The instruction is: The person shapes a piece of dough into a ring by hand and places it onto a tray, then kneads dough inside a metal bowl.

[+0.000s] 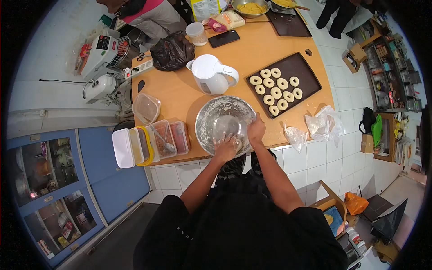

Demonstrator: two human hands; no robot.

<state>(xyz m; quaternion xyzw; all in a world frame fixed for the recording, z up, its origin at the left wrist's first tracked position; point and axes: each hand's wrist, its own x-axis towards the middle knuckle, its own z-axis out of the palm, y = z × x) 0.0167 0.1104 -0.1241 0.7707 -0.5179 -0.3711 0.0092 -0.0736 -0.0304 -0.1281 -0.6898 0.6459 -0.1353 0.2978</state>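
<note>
A large metal bowl (210,118) with pale, floury residue on its wall stands at the table's near edge. Inside it, my left hand (226,146) lies low against the near wall with its fingers spread. My right hand (256,130) is closed on the bowl's right rim. Just behind the bowl stands a white electric kettle (209,74). To the right, a dark tray (304,70) carries several pale dough rings (282,83).
Lidded containers (123,148) and an open plastic tub (146,109) stand left. A black bag (173,51), a jar (196,33) and a phone (224,38) lie farther back. Plastic bags (324,125) are right. Two people stand beyond the table.
</note>
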